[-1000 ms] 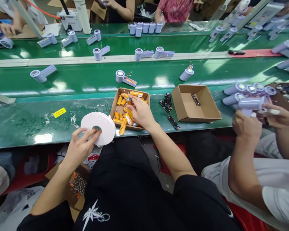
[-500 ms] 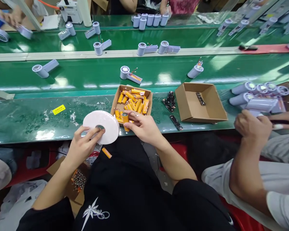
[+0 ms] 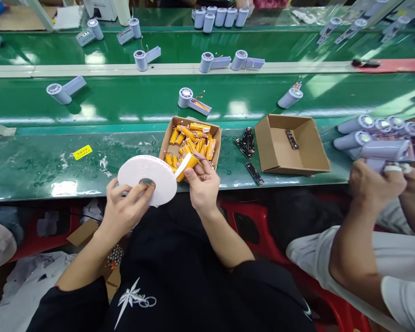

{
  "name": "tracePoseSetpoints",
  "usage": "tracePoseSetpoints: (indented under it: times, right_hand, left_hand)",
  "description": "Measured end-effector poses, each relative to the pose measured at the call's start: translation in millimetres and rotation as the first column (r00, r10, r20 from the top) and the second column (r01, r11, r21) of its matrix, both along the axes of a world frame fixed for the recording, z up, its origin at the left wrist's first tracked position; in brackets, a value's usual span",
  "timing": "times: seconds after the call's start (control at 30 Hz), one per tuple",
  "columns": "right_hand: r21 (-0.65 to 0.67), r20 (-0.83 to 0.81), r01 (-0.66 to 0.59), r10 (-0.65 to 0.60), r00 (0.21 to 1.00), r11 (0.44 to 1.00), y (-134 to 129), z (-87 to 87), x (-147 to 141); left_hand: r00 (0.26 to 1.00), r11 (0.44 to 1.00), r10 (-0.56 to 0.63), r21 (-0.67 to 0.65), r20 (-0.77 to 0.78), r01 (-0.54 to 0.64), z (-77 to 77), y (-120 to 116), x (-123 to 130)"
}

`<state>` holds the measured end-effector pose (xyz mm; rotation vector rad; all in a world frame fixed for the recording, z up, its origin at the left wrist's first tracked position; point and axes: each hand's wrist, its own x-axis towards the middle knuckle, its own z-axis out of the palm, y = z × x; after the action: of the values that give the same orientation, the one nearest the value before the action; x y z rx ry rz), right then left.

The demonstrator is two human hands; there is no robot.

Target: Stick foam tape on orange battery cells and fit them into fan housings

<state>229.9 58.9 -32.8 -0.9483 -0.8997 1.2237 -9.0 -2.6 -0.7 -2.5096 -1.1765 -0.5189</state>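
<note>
Two occupied grips: one white roll (image 3: 149, 168) in left hand (image 3: 126, 208); one orange cell (image 3: 188, 165) in right hand (image 3: 204, 188)

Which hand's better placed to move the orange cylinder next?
Probably the right hand: its fingers hold the orange cylinder, with a white strip against it. The left hand is occupied holding the white roll.

No wording is legible. The yellow sticker (image 3: 82, 152) on the bench (image 3: 27, 173) bears print (too small to read); the black shirt (image 3: 193, 272) bears a white, star-like emblem (image 3: 129, 299).
</note>
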Motion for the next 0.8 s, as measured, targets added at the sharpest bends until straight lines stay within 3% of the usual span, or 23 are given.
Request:
tracePoseSetpoints:
  times: [0.13, 0.2, 0.27, 0.33, 0.43, 0.5, 0.63, 0.73, 0.8]
  right_hand:
    - [0.127, -0.019, 0.155, -0.154, 0.988, 0.980, 23, 15.5, 49]
    - [0.200, -0.052, 0.299, -0.295, 0.954, 0.933, 41, 26.6, 75]
    - [0.211, -0.069, 0.316, -0.309, 0.949, 0.925, 53, 31.4, 85]
    - [0.195, -0.037, 0.223, -0.220, 0.975, 0.955, 58, 26.7, 78]
    - [0.176, 0.063, 0.133, -0.146, 0.987, 0.975, 57, 8.1, 56]
    - [0.166, 0.113, 0.141, -0.160, 0.981, 0.976, 55, -3.8, 47]
    - [0.137, 0.168, 0.118, -0.140, 0.976, 0.984, 53, -13.6, 44]
    - [0.122, 0.147, 0.144, -0.161, 0.976, 0.982, 52, -11.3, 47]
    - [0.103, 0.156, 0.175, -0.189, 0.970, 0.979, 50, -8.9, 47]
  left_hand:
    - [0.977, 0.966, -0.212, -0.146, 0.041, 0.215, -11.8, -29, 10]
    - [0.991, 0.974, -0.126, -0.185, 0.055, 0.134, -19.0, -23, -6]
    - [0.995, 0.974, 0.088, -0.215, 0.045, -0.077, -25.8, -1, -36]
    - [0.984, 0.926, 0.177, -0.344, 0.026, -0.158, -28.8, 32, -70]
    - [0.989, 0.794, 0.102, -0.608, 0.106, -0.016, -23.3, 84, -114]
    - [0.962, 0.752, 0.206, -0.658, 0.180, -0.038, -14.2, 124, -132]
    - [0.800, 0.729, 0.560, -0.587, 0.215, -0.353, 9.2, 231, -157]
    - [0.748, 0.728, 0.642, -0.438, 0.166, -0.528, 17.3, 315, -180]
    - [0.758, 0.721, 0.651, -0.342, 0.036, -0.603, 14.9, 357, -200]
